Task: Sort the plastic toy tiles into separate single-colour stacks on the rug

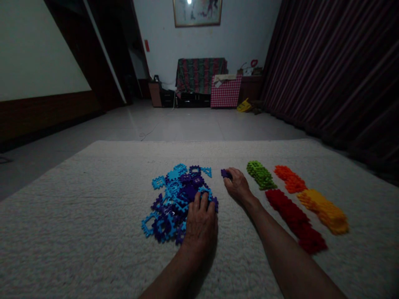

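Note:
A heap of light blue and purple interlocking plastic tiles (174, 195) lies on a cream rug (93, 216). My left hand (201, 222) rests palm down on the heap's right edge, fingers curled onto the tiles. My right hand (237, 186) lies a little to the right, its fingers closed on a purple tile (225, 173) set down on the rug apart from the heap. To the right lie sorted rows of tiles: green (260, 175), orange (290, 179), red (296, 220) and yellow (324, 210).
The rug lies on a pale tiled floor (187, 122). Dark striped curtains (336, 70) run along the right. At the far wall stand a covered cabinet (199, 74), a red checked box (226, 92) and a framed picture (197, 12).

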The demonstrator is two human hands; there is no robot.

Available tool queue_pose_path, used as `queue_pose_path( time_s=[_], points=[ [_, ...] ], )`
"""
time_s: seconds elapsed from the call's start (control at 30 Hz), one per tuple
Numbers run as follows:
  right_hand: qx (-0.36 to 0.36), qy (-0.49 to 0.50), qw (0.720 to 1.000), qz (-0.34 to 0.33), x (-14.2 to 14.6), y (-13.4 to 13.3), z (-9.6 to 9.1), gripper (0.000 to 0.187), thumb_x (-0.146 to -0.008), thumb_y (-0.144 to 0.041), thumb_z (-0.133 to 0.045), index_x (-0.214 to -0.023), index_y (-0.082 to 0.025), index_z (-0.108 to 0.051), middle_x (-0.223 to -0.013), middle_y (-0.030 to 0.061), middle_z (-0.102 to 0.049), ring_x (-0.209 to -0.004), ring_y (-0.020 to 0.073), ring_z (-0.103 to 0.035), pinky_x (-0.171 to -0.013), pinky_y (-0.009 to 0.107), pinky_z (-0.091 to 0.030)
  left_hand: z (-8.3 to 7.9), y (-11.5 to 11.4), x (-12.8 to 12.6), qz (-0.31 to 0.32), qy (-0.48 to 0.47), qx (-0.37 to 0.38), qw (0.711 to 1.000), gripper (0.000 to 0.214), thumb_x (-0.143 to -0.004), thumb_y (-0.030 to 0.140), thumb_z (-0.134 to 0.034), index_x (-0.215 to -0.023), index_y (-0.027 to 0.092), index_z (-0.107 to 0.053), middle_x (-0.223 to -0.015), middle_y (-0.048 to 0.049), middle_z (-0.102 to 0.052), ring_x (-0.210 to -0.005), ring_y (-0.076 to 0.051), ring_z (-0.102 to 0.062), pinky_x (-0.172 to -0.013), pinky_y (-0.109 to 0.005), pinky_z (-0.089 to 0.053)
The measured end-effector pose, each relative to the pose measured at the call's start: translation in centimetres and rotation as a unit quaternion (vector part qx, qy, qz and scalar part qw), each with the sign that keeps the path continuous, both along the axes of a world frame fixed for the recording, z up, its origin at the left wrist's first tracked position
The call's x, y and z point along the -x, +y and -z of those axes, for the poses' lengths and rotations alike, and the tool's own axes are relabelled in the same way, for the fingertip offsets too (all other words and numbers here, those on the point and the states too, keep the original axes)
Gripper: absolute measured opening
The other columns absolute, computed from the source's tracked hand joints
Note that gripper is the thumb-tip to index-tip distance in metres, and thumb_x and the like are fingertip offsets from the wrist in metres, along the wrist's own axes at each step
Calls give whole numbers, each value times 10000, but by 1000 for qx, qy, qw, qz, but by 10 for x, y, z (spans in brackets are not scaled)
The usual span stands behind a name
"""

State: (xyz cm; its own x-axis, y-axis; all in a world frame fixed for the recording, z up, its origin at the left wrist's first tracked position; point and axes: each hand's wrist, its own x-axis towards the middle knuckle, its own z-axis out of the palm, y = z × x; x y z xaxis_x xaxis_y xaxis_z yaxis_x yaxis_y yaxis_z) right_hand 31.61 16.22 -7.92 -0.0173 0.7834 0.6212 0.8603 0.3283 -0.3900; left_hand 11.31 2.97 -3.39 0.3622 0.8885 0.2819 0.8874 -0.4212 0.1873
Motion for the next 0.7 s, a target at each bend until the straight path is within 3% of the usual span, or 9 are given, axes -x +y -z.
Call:
queue_pose_path(
  time_s=[0.17,0.53,0.7],
  points=[
    [14,-12,999,38,3,1,-1,250,-826,-319,-600,-1012,-167,-667,-1037,140,-667,-986,286,-600,-933,432,-473,3,-4,-3,13,6,-11,1000,333,-925,133,-472,-1216,169,-630,-1440,-129,-519,-1360,-332,-421,-1053,-488,-426],
    [17,-11,999,34,5,-1,-3,240,-827,-260,-572,-1037,-196,-670,-1143,134,-672,-1072,292,-591,-964,442,-468,-1,5,1,-8,26,19,999,302,-924,96,-418,-1094,170,-657,-1444,-132,-509,-1384,-329,-389,-991,-465,-470],
    [28,-7,999,43,6,-1,-1,285,-823,-278,-589,-1080,-181,-667,-1214,155,-645,-1118,305,-580,-979,457,-470,-2,5,4,88,37,11,995,385,-924,153,-467,-1276,253,-588,-1514,-97,-449,-1433,-358,-311,-1038,-589,-414]
  ],
)
